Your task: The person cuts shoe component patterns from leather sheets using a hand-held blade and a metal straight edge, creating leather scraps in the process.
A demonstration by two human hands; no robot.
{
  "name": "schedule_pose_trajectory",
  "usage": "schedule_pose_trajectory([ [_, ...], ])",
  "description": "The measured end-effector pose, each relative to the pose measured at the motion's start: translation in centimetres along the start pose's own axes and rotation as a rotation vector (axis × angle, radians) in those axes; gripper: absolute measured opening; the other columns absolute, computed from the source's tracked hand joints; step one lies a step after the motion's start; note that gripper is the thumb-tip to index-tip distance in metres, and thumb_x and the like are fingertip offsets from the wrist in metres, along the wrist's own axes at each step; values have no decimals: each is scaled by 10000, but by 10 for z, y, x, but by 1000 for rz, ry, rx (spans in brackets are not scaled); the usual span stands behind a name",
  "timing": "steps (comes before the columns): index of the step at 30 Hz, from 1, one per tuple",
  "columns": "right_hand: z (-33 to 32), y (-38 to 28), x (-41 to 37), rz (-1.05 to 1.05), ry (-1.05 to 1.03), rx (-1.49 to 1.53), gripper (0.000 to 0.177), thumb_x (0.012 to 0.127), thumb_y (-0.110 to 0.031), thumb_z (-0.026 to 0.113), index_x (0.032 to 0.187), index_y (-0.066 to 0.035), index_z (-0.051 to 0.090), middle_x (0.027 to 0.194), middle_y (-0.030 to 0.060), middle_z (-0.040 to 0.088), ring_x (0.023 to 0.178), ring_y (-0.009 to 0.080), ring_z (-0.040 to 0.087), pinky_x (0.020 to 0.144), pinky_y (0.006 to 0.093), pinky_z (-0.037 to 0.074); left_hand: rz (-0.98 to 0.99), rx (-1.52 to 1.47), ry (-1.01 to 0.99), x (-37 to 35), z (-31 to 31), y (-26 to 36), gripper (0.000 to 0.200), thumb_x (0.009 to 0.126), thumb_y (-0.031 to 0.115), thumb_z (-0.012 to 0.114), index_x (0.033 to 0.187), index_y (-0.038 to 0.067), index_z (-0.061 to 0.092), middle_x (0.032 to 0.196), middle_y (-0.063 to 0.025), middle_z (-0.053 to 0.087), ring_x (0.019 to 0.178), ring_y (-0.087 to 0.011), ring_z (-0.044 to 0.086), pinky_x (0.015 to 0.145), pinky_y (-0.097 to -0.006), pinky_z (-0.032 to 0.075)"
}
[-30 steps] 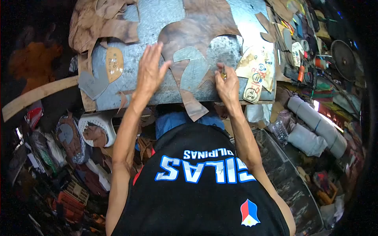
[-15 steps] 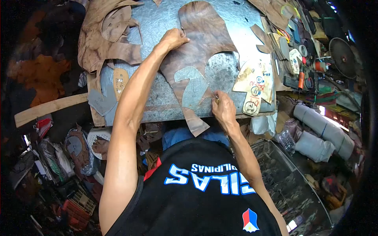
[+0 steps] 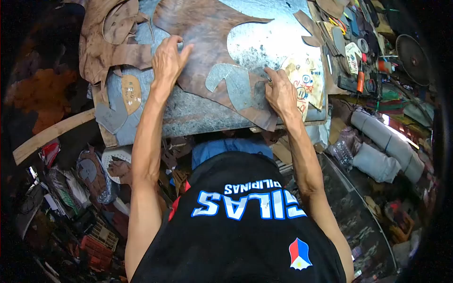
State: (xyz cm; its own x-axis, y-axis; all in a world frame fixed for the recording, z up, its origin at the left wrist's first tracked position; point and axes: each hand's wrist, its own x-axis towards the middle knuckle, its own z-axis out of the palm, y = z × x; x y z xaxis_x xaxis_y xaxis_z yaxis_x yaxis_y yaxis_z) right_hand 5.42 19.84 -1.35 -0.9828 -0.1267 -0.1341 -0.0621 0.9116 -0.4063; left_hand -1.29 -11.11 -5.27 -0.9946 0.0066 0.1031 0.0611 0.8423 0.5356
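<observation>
A brown mottled piece of leather point(image 3: 198, 52) lies across the metal-topped table point(image 3: 198, 113). My left hand point(image 3: 166, 63) is at its left edge, thumb apart from the bent fingers, fingertips down on or close to the leather. On the leather's near part rests a grey curved pattern piece point(image 3: 233, 82). Just right of that pattern is my right hand point(image 3: 283, 92), fingers curled around something small, mostly hidden. Under and beside that hand lies a cream pattern piece point(image 3: 309, 78) with handwritten numbers.
More cut brown leather point(image 3: 96, 47) covers the table's left side, near a tan marked pattern point(image 3: 131, 92). Tape, tools and an orange-red cylinder point(image 3: 360, 81) crowd the right side. A fan point(image 3: 413, 61) stands far right, above wrapped rolls point(image 3: 387, 141).
The leather has turned, its far end swinging left and its near tip swinging right. My left hand moved left; my right hand moved up and right. The grey pattern turned with the leather.
</observation>
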Motion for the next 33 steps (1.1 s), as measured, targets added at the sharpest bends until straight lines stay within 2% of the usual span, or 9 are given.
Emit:
schedule_pose_trajectory([
  [1,-3,-1,-9,-9,18,93,293,833,-112,593,1117,-66,648,896,209,606,838,396,625,721,469,491,162,19,51,-12,-1,7,410,823,308,722,1123,38,649,1123,-177,661,1006,-377,628,840,-436,497],
  [2,-3,0,-15,-41,-62,105,334,840,-130,616,1171,-97,641,881,201,609,819,388,626,704,461,489,155,14,41,-28,1,13,410,823,308,722,1123,38,649,1123,-177,661,1006,-377,628,840,-436,497],
  [4,-3,-1,-28,-45,-140,118,343,844,-144,628,1185,-101,636,877,200,612,813,386,629,700,459,491,453,-21,-149,-59,10,23,518,799,388,722,1200,78,612,1312,-174,547,1261,-410,466,1005,-499,419],
  [5,-2,-1,-33,-57,-210,134,353,849,-158,640,1198,-105,631,874,198,615,808,385,631,696,457,493,453,-23,-158,-70,15,24,518,799,388,722,1200,78,612,1312,-174,547,1261,-410,466,1005,-499,419],
  [7,4,4,-35,-99,-219,106,390,841,-206,675,1221,-155,603,891,194,620,788,397,642,653,482,520,433,23,-265,-86,18,26,569,799,374,735,1266,89,577,1421,-144,471,1370,-393,341,1105,-532,295],
  [9,5,5,-34,-83,-272,79,431,857,-237,670,1275,-163,599,885,190,629,805,383,637,706,459,502,412,36,-266,-92,21,27,550,812,359,724,1271,93,583,1426,-115,478,1375,-371,344,1123,-530,258],
  [15,8,13,-29,-107,-312,115,465,867,-271,666,1319,-227,568,878,181,622,800,376,631,708,458,498,366,0,-206,-107,25,23,440,836,340,698,1210,114,644,1413,-98,502,1363,-357,370,1116,-531,264],
  [28,12,18,-22,-146,-295,139,477,873,-264,664,1335,-224,554,925,201,649,849,391,634,745,457,504,252,-55,-119,-106,35,24,351,871,238,663,1188,89,655,1379,-90,541,1362,-346,382,1125,-514,246],
  [33,15,17,-17,-213,-273,156,483,872,-249,661,1340,-230,543,909,191,648,793,393,647,681,464,524,233,-45,-105,-109,35,24,347,886,251,655,1188,81,663,1382,-95,542,1365,-346,385,1128,-515,237],
])
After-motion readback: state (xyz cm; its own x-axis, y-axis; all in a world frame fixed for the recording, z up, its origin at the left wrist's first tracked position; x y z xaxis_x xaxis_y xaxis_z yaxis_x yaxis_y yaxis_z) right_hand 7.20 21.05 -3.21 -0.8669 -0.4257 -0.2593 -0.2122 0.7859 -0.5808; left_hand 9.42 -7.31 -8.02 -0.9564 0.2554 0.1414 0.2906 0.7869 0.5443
